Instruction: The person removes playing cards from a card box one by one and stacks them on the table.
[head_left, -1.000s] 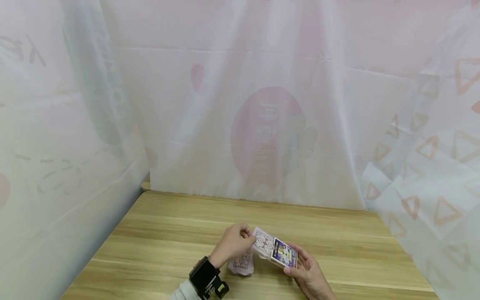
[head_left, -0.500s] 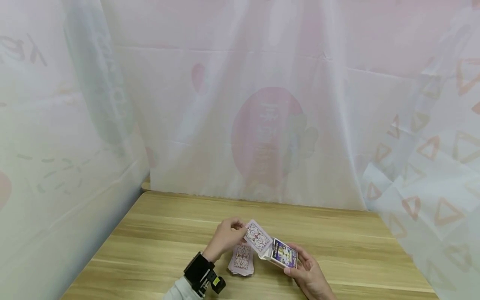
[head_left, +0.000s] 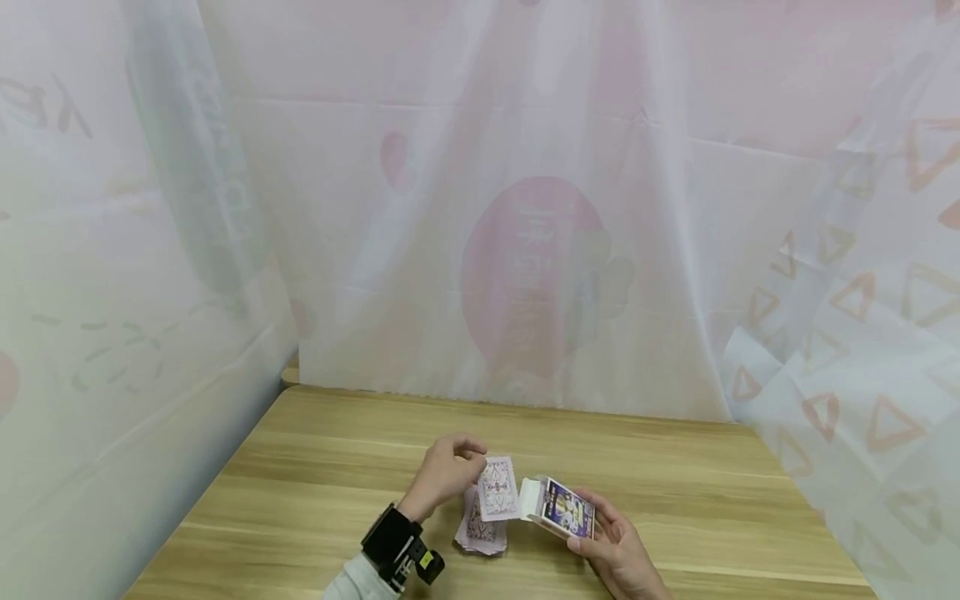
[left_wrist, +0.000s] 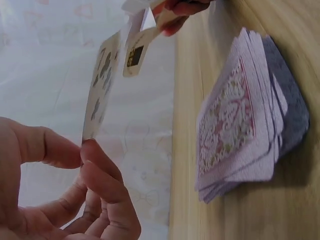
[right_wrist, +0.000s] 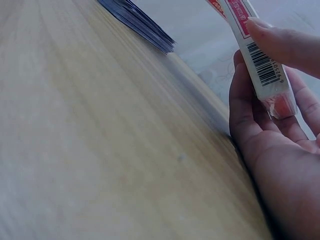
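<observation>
Pink-backed playing card (head_left: 498, 489) hangs pinched by one edge between the left hand's (head_left: 444, 473) thumb and forefinger, directly above the card pile (head_left: 480, 530) on the wooden table (head_left: 322, 467). Its long axis runs away from the person, roughly in line with the pile below. Just right of the pile, the right hand (head_left: 617, 543) grips the card box (head_left: 564, 508), fingers wrapped round its sides, open flap facing the pile. Whether cards remain inside the box cannot be told.

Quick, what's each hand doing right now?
Left hand: pinches one playing card above the card pile.
Right hand: holds the card box.
</observation>
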